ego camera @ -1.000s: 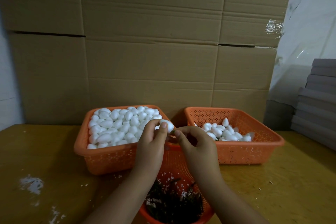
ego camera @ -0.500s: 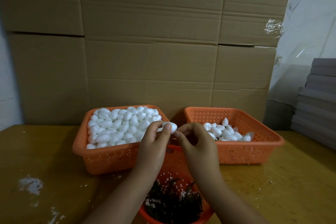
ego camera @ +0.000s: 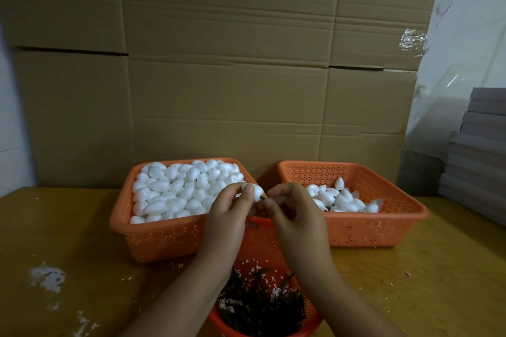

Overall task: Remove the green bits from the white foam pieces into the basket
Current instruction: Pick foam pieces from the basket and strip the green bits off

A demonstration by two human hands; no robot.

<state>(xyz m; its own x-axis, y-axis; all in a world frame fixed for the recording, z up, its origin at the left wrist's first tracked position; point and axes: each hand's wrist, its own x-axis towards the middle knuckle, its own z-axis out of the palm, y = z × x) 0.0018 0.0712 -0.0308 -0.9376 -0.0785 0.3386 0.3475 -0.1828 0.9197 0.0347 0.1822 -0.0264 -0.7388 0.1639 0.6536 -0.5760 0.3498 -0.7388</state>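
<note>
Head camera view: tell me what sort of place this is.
Probably a small workshop or packing room for hand assembly. Large flattened brown cardboard boxes wall off a worn wooden table, orange perforated plastic baskets hold bulk white egg-shaped foam pieces, and grey flat boards are stacked on the right.

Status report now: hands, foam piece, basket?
Left hand holds foam piece. Right hand pinches green bit. Round basket below, nothing in the way.

Dim, warm indoor light; soft shadows, sharp centre, wide-angle bending at edges
</note>
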